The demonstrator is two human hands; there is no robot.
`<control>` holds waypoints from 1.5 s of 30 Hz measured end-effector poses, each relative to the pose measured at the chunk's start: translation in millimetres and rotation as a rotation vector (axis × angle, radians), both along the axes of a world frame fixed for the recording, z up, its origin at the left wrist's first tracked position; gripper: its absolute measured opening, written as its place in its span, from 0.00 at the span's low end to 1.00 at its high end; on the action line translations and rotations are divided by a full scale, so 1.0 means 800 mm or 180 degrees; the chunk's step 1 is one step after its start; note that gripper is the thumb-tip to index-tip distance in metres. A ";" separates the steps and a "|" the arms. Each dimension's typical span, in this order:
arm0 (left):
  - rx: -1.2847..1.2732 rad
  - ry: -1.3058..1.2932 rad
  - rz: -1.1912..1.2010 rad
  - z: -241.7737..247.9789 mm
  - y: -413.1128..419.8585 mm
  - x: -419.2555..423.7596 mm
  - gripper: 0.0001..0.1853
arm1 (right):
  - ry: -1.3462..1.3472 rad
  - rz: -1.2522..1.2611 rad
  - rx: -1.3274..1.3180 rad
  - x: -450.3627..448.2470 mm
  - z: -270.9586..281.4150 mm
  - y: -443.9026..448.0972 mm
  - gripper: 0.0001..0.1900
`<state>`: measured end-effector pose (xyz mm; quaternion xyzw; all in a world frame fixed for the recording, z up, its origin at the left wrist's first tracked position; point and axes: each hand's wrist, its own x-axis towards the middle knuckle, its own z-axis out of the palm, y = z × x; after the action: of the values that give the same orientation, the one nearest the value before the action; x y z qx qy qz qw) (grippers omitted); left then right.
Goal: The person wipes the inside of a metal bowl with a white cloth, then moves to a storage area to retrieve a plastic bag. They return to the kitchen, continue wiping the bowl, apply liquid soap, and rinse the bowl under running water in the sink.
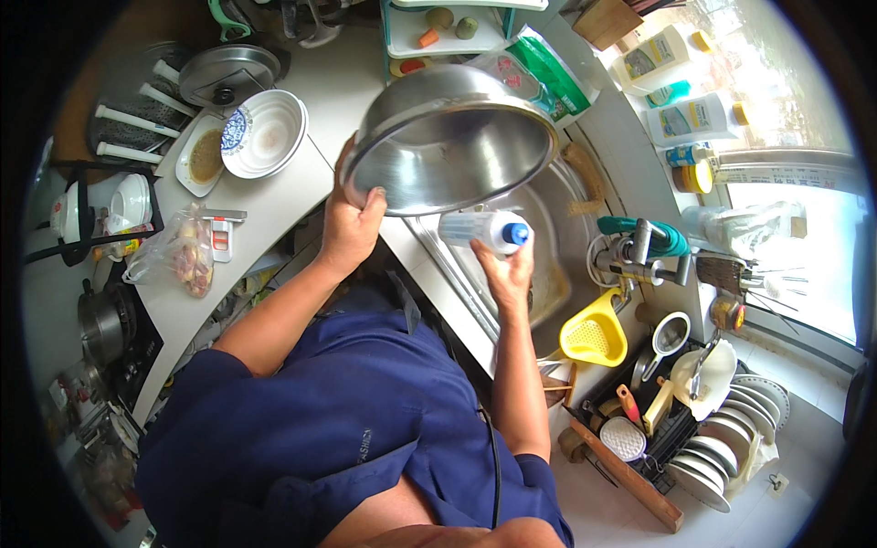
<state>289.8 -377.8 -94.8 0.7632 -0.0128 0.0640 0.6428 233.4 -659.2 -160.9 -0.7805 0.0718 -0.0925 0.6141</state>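
My left hand (356, 222) grips the rim of a large stainless steel bowl (452, 147), which is tilted so that its inside faces me. In my right hand (505, 270) is a white plastic squeeze bottle (473, 229) with a blue cap, lying nearly level just below the bowl's rim. Both are held over the near left part of the stainless steel sink (558, 267). The bowl hides part of the sink and counter. Whether anything is coming out of the bottle I cannot tell.
A yellow strainer basket (595, 332) hangs by the faucet (634, 260). White bowls (264, 133), a plate of brown sauce (205, 156) and a plastic bag of food (192, 257) stand on the left counter. A dish rack with plates (712, 452) is at lower right.
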 end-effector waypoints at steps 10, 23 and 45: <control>0.0218 -0.0449 0.0588 0.050 0.039 0.004 0.27 | -0.0670 0.0278 -0.0811 0.153 -0.030 0.144 0.18; 0.0422 -0.0569 0.0245 0.078 0.017 0.007 0.29 | -0.0468 0.0495 -0.1238 0.186 -0.083 0.168 0.33; -0.0040 0.0375 -0.1005 0.026 -0.150 -0.040 0.44 | -0.0200 0.0461 -0.3860 -0.053 0.065 -0.032 0.38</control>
<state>257.4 -497.7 -74.2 0.7502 -0.0945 -0.0825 0.6492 191.0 -684.8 -108.7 -0.9908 -0.0650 -0.0979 0.0669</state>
